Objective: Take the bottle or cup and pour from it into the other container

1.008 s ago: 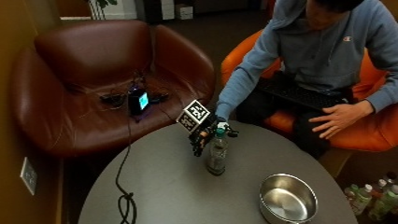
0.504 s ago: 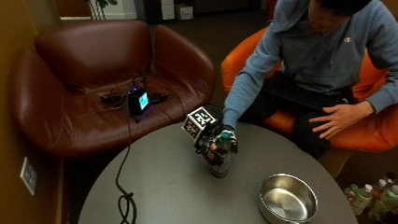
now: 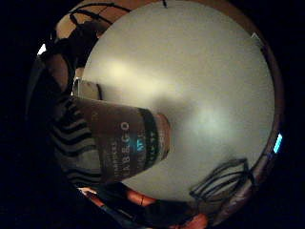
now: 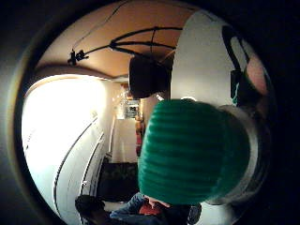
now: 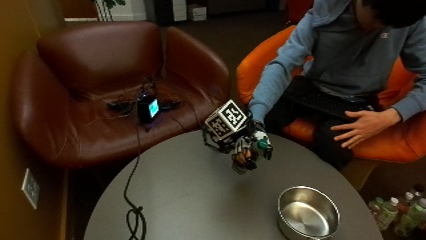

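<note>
Within curled fingers the right hand (image 5: 243, 145) lifts the bottle (image 5: 251, 150); next, carry to the bowl (image 5: 308, 213) and tip.

The bottle (image 3: 119, 143) label carries pale letters, partly legible as "ABSGO"; the smaller print is unreadable.
</note>
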{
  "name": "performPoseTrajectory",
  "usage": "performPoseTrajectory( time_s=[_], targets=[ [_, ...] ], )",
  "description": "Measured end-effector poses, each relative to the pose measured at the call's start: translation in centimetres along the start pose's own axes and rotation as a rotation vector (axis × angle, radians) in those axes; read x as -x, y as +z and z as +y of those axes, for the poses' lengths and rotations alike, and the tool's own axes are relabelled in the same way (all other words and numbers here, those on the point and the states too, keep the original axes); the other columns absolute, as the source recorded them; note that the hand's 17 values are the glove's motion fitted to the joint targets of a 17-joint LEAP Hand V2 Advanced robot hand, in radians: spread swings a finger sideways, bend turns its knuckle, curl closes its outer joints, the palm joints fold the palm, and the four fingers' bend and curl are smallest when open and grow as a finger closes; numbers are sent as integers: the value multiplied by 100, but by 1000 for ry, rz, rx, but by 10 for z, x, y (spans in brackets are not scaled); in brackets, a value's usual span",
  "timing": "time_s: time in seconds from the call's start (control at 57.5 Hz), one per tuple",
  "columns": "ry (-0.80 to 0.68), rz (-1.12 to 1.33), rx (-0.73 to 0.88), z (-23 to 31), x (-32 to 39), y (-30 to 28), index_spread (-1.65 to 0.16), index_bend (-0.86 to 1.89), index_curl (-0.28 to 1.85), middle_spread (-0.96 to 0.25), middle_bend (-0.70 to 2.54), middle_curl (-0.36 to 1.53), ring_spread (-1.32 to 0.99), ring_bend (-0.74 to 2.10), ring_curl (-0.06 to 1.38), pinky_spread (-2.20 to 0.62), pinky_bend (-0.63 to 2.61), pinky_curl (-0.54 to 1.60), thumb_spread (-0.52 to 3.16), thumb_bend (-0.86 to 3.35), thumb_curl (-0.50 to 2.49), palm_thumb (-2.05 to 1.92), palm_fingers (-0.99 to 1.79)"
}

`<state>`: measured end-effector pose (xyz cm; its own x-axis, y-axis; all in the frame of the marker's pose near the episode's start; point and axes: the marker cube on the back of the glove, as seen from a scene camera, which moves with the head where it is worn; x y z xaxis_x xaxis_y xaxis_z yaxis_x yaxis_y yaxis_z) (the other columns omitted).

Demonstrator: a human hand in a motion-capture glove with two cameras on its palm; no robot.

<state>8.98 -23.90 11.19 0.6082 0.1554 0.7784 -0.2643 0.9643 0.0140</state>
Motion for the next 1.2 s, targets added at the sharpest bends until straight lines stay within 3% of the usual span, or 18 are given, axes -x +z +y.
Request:
performPoseTrajectory(
  time_s=[0.33,0.573,0.73,0.99,1.199],
  targets=[
    [102,451,266,-6,68,0,-20,16,43,-8,35,48,-18,40,41,-16,30,37,28,-4,70,100,116],
    [56,1110,372,-50,133,37,-20,16,44,-8,33,49,-18,39,43,-17,30,38,28,-4,72,99,116],
    [120,1450,466,-41,155,70,-21,16,44,-10,33,49,-19,38,43,-18,30,38,29,-4,73,99,115],
    [170,1859,466,-53,175,117,-22,15,44,-10,32,49,-20,37,43,-19,32,39,31,-4,73,97,116],
    [247,1959,503,-60,168,128,-23,14,43,-12,31,50,-21,36,43,-20,34,40,33,-4,74,95,115]
  ],
)
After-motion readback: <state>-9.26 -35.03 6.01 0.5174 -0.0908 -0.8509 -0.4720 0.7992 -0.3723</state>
